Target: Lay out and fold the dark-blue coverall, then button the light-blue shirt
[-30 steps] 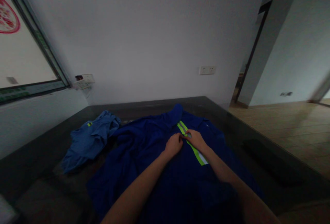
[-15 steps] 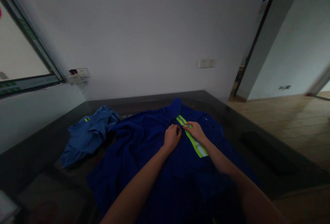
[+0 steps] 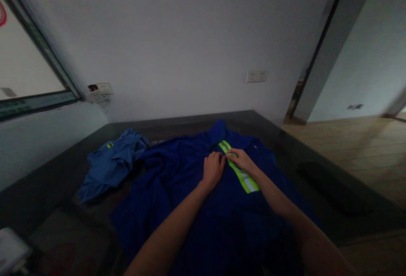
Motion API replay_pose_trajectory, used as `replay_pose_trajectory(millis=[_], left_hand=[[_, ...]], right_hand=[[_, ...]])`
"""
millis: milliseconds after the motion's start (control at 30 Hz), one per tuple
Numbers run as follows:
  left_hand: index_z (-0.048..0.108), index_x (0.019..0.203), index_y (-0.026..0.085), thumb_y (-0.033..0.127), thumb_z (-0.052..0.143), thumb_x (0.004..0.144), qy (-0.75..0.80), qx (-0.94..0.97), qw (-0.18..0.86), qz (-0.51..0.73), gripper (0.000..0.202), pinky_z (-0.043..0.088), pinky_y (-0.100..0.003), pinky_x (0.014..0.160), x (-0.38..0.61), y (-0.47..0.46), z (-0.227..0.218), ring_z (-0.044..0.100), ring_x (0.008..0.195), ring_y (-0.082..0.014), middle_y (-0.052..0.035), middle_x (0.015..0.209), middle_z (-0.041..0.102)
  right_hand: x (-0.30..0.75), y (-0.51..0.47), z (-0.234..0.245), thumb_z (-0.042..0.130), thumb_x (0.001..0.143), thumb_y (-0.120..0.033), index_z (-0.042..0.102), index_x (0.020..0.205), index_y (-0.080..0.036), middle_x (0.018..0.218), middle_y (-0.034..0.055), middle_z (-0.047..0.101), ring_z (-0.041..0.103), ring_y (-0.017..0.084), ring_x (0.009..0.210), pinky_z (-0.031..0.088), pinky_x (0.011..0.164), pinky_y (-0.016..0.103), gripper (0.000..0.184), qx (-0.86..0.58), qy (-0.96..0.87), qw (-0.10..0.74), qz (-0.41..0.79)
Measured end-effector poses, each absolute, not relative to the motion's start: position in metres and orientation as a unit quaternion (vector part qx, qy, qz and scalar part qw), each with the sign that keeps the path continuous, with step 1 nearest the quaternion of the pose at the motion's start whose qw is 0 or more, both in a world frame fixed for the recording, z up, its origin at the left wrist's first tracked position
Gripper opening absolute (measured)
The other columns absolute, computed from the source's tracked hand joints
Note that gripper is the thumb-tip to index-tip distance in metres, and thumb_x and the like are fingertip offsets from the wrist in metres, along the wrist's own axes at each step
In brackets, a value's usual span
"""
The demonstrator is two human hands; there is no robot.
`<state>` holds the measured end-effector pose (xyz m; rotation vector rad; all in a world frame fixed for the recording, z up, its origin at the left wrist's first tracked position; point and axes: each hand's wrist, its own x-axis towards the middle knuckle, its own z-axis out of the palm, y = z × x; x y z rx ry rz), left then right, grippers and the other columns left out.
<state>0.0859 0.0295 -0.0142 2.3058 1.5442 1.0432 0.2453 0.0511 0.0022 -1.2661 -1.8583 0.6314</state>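
A dark blue work jacket [image 3: 177, 170] lies spread out, its collar toward the wall. A yellow-green and silver reflective strip [image 3: 244, 178] runs down its front. My left hand [image 3: 214, 166] is closed at the jacket's front edge, fingers curled down into the cloth. Right beside it, my right hand [image 3: 241, 160] pinches the same edge by the strip, thumb and fingers together. The fingertips of both hands nearly meet. Whatever small part lies between them is hidden.
On the left of the dark table [image 3: 266, 134] lies a crumpled lighter blue garment [image 3: 109, 168] with a small reflective patch. A black flat object [image 3: 331, 187] rests at the right. A white object [image 3: 12, 248] shows at the lower left. Wall sockets [image 3: 256, 76] are behind.
My left hand has come closer to the right hand's fingertips at the jacket's front edge. The whole view has shifted slightly; the garments lie as before.
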Motion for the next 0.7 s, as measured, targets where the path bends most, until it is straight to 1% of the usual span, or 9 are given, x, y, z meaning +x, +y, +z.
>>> replay_pose_trajectory(millis=[100,267,467,567,700], left_hand=[[0.058,0.095,0.019,0.028,0.041,0.094,0.502,0.766,0.135,0.378,0.019,0.037,-0.031,0.081,0.085,0.027,-0.014,0.055,0.093,-0.0178,-0.0050,0.095,0.061],[0.055,0.083,0.019,0.025,0.039,0.093,0.464,0.743,0.200,0.439,0.020,0.037,-0.025,0.070,0.083,0.027,-0.017,0.053,0.075,-0.0137,-0.0005,0.078,0.058],[0.052,0.078,0.019,0.028,0.039,0.093,0.447,0.745,0.220,0.443,0.022,0.033,-0.022,0.060,0.082,0.030,-0.022,0.048,0.063,-0.0109,0.0029,0.069,0.053],[0.050,0.076,0.019,0.030,0.038,0.094,0.441,0.745,0.226,0.446,0.024,0.033,-0.021,0.059,0.081,0.032,-0.024,0.047,0.061,-0.0102,0.0039,0.066,0.050],[0.049,0.075,0.019,0.031,0.039,0.093,0.439,0.740,0.236,0.452,0.024,0.032,-0.021,0.059,0.080,0.032,-0.025,0.045,0.060,-0.0099,0.0047,0.065,0.047]], right_hand=[[0.245,0.044,0.008,0.059,0.074,-0.039,0.069,0.083,-0.016,0.084,0.0049,0.070,0.063,0.022,0.082,0.046,0.076,0.031,0.026,-0.484,-0.735,0.392,0.268],[0.244,0.035,0.016,0.058,0.075,-0.047,0.068,0.087,-0.015,0.075,0.0023,0.066,0.060,0.018,0.072,0.044,0.063,0.026,0.035,-0.465,-0.737,0.374,0.317],[0.242,0.036,0.012,0.058,0.072,-0.043,0.067,0.082,-0.014,0.078,0.0039,0.066,0.059,0.018,0.071,0.043,0.063,0.026,0.032,-0.490,-0.719,0.408,0.277],[0.242,0.035,0.011,0.057,0.074,-0.044,0.067,0.083,-0.014,0.073,0.0030,0.064,0.057,0.017,0.066,0.042,0.059,0.025,0.033,-0.503,-0.719,0.399,0.265],[0.244,0.034,0.011,0.058,0.073,-0.049,0.069,0.088,-0.012,0.065,0.0014,0.062,0.056,0.017,0.062,0.040,0.056,0.025,0.041,-0.516,-0.720,0.376,0.272]])
